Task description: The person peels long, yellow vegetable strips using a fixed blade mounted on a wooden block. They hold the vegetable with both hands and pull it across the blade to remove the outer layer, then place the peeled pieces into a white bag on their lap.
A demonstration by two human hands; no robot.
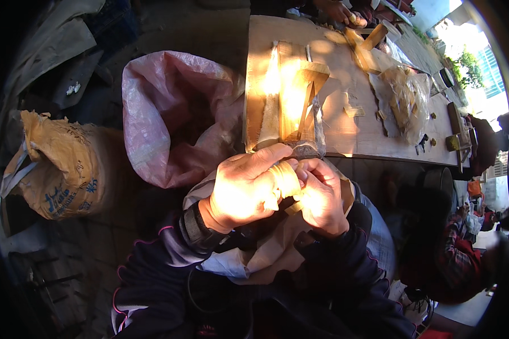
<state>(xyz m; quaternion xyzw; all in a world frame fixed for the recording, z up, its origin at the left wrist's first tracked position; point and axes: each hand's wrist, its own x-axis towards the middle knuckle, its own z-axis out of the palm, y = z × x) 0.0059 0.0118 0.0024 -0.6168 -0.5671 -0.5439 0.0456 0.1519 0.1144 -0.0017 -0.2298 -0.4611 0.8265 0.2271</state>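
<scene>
My left hand (pixel 241 190) is closed around a bundle of thin yellowish strips (pixel 286 180), its thumb pointing up and right. My right hand (pixel 322 197) pinches the bundle's right side with its fingertips. Both hands are in bright sun, so fine detail is washed out. Just beyond them, at the table's near edge, stands a wooden stand (pixel 290 101) with an angled block on top. A small yellowish piece (pixel 295 207) shows below the bundle between my hands. Pale cloth or sacking (pixel 275 254) lies over my lap.
The wooden table (pixel 339 140) bears a clear plastic bag (pixel 407 101), a small yellowish piece (pixel 354 111) and a wooden block assembly (pixel 362 51). An open pink woven sack (pixel 152 127) and a brown paper sack (pixel 68 169) stand left. A co-worker's hands (pixel 343 15) are at the far edge; other people sit right.
</scene>
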